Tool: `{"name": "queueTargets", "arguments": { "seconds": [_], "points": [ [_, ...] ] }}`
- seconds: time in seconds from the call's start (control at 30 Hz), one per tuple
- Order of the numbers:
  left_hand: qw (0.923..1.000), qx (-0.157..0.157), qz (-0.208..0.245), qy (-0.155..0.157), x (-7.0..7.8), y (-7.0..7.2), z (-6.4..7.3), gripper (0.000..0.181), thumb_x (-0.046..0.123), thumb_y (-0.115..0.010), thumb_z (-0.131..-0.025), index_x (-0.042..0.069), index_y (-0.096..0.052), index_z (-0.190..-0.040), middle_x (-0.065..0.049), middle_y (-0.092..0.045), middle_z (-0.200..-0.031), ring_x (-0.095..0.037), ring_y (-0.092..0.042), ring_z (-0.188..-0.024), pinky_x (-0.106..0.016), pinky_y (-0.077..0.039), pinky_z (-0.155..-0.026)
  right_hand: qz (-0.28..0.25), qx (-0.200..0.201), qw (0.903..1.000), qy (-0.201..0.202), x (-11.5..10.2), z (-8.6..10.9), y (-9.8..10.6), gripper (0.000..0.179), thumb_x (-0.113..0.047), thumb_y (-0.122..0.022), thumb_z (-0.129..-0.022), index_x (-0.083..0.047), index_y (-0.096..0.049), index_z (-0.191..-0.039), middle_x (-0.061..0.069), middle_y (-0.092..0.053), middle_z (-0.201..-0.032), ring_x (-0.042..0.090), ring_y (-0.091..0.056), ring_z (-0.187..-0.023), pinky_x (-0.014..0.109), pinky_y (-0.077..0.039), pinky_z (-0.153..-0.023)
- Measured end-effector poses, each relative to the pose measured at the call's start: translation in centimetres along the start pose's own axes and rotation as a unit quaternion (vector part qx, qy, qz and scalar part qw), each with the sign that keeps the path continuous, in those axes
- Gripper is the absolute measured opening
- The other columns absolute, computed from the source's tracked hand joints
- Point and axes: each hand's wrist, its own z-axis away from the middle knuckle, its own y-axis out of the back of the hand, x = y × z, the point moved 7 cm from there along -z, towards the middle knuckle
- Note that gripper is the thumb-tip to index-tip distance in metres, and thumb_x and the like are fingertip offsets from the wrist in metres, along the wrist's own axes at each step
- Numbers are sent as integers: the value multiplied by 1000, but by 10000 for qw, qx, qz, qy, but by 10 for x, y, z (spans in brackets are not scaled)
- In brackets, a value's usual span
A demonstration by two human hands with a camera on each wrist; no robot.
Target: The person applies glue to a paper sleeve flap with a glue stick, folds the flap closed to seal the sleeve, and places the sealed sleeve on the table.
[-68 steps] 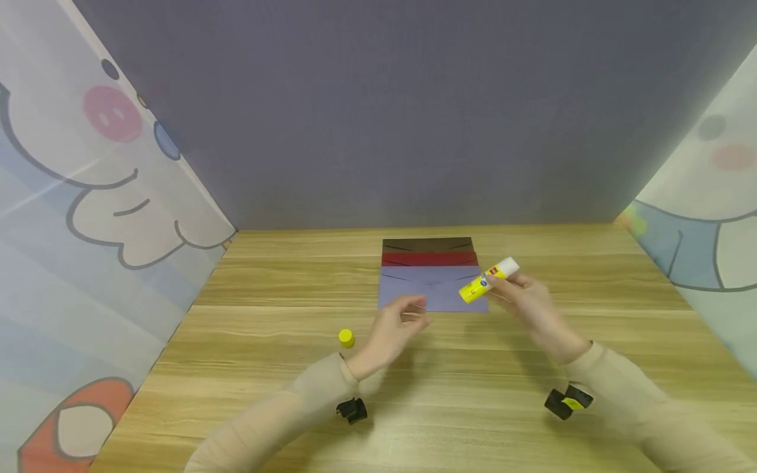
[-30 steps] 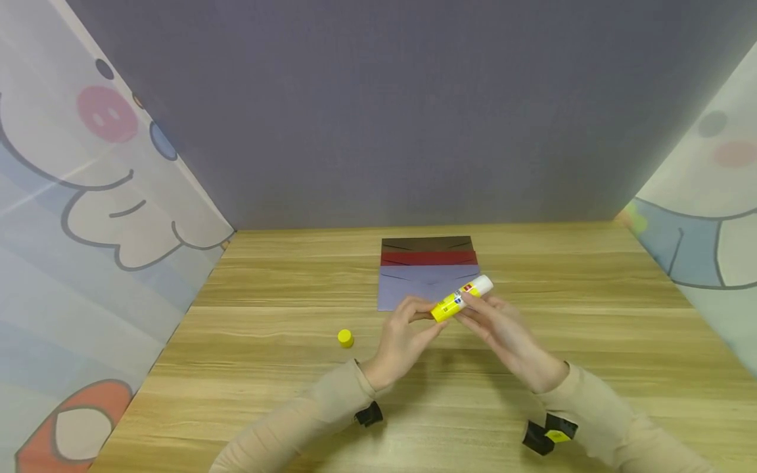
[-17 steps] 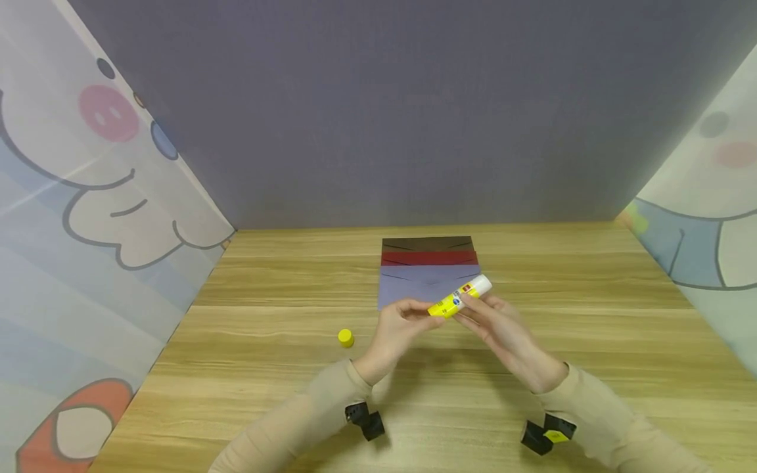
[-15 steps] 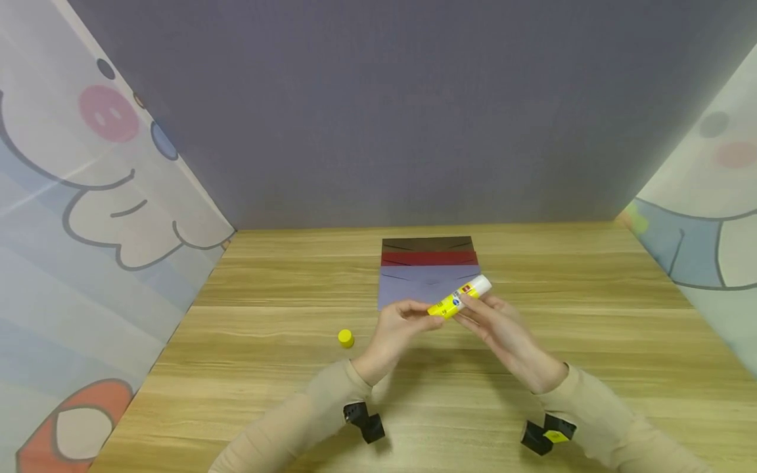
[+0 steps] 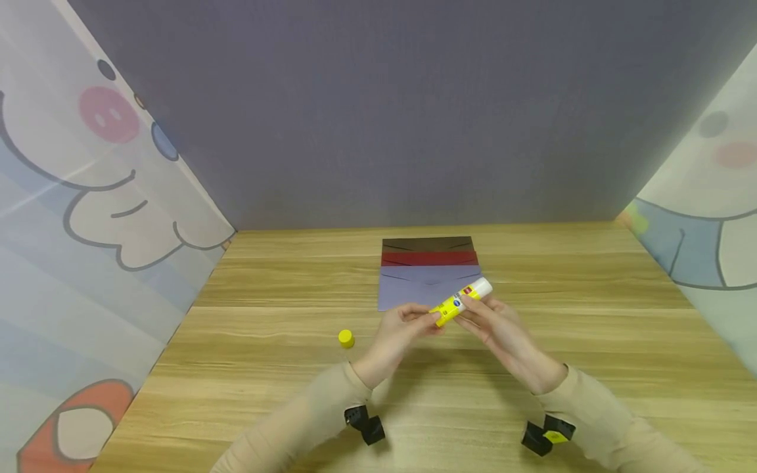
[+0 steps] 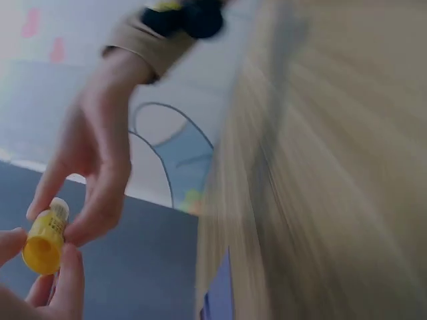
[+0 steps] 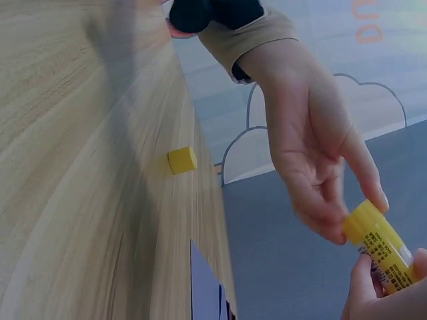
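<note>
A yellow and white glue stick is held up above the table, tilted with its white end to the upper right. My right hand grips it around the middle, thumb on the label side. My left hand pinches the lower yellow end between thumb and fingers. The left wrist view shows the round yellow end of the glue stick between the left fingertips. A small yellow cap stands apart on the table, left of my left hand.
Behind the hands, a lavender envelope, a red envelope and a dark brown envelope lie overlapping on the wooden table. A grey panel rises at the back edge, with cartoon-printed sheets on both sides.
My right hand has brought the glue stick left and down, and my left hand has taken hold of its yellow end. Lately the left thumb has shifted across that end. Cap and envelopes stay put.
</note>
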Motion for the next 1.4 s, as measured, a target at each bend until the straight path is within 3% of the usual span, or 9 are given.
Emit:
{"name": "queueTargets", "arguments": {
  "seconds": [0.13, 0.2, 0.4, 0.5, 0.57, 0.7, 0.93, 1.03, 1.4],
  "points": [
    [9707, 273, -1819, -1549, 21, -3, 8, 29, 8, -66, -78, -6, -56, -101, -14, -61, -95, -21, -62, -82, -26, -51, -75, -170, 34, 9998, -65, 1, 0, 0, 62, -15, -51, -90, 10, -16, -135, 15, -39, -127, 8, -55, -100, 29, -39, -94],
    [9250, 252, -2845, -2507, 32, -10, 15, 29, 6, -68, -76, -5, -54, -100, -12, -58, -96, -21, -60, -86, -23, -49, -78, -264, 20, 9996, -89, 1, 0, 0, 62, -15, -51, -90, 10, -16, -135, 19, -31, -133, 8, -55, -100, 28, -39, -94],
    [7366, 439, -4781, -4764, 46, -30, 36, 36, 6, -73, -70, -2, -50, -96, -10, -54, -94, -18, -58, -86, -14, -43, -84, -684, -173, 9971, -280, 5, 1, -1, 24, -14, -50, -91, 1, -52, -109, 9, -46, -119, 13, -55, -100, 28, -39, -94],
    [6838, 531, -4965, -5321, 47, -32, 40, 38, 4, -76, -65, -3, -50, -93, -10, -55, -90, -17, -59, -82, -12, -43, -83, -779, -273, 9956, -438, 7, 2, -3, 31, -15, -48, -92, 2, -44, -118, 5, -48, -114, 13, -54, -100, 28, -38, -95],
    [6752, 556, -4929, -5459, 47, -32, 41, 38, 2, -76, -63, -4, -50, -90, -10, -55, -87, -18, -60, -80, -11, -43, -81, -809, -293, 9952, -471, 8, 2, -3, 37, -15, -47, -92, 1, -35, -123, 5, -49, -114, 13, -54, -100, 28, -38, -95],
    [7188, 479, -4514, -5266, 47, -28, 38, 36, -2, -75, -63, -3, -50, -89, -11, -57, -86, -19, -61, -80, -11, -44, -80, -779, -321, 9956, -408, 6, 3, -4, 33, -14, -47, -92, 3, -39, -120, 6, -47, -114, 13, -54, -101, 28, -38, -95],
    [9054, 238, -2640, -3317, 35, -12, 20, 23, -1, -71, -70, -4, -58, -88, -12, -60, -87, -19, -63, -78, -19, -51, -71, -753, -316, 9965, -204, 2, 8, -5, 13, -10, -48, -91, -9, -59, -84, 5, -48, -114, 12, -56, -100, 28, -40, -93],
    [9604, 347, -1781, -2114, 26, -4, 12, 23, 3, -72, -70, -4, -61, -90, -14, -62, -88, -18, -64, -76, -24, -52, -68, -702, -354, 9969, -101, 1, 8, -5, 13, -10, -47, -91, -10, -61, -91, 4, -52, -111, 12, -56, -99, 28, -41, -92],
    [9993, 322, -1, -188, 9, 3, 3, 27, 0, -70, -71, -10, -59, -94, -8, -65, -82, -14, -62, -70, -32, -52, -73, -245, -430, 9988, 21, 0, 8, -8, 57, -16, -47, -92, 6, -17, -135, 3, -47, -118, 9, -52, -106, 28, -38, -95]
  ]
}}
